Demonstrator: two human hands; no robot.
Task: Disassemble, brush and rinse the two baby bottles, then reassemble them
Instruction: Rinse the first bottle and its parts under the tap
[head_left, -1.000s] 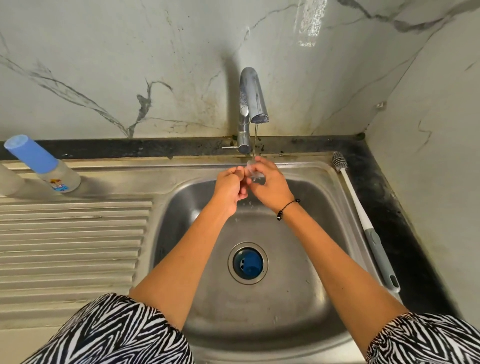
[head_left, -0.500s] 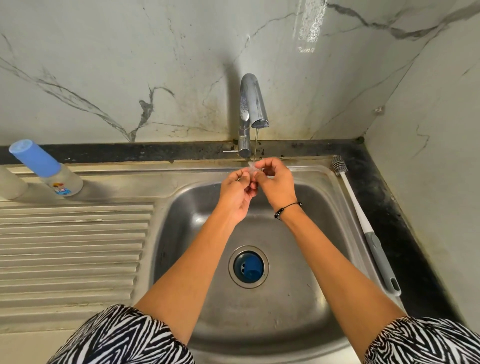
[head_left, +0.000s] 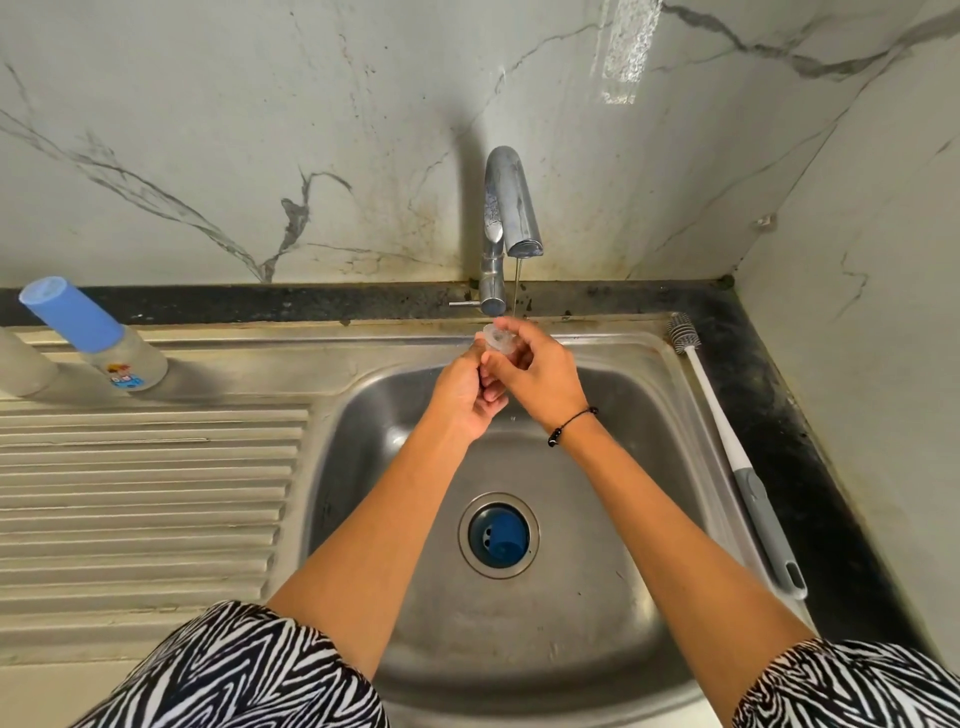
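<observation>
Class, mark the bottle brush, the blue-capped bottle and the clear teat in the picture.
bottle brush (head_left: 712, 408): head view, on its white shaft.
blue-capped bottle (head_left: 72, 315): head view, on its blue cap.
clear teat (head_left: 497, 338): head view, on its round base.

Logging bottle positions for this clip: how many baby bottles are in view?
2. One with a blue cap stands on the drainboard's far left; another, cut off by the frame edge, stands left of it. None visible elsewhere.

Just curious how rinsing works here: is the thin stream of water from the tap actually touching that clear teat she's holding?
Touching. The head view shows the water stream running down onto the clear teat.
</observation>
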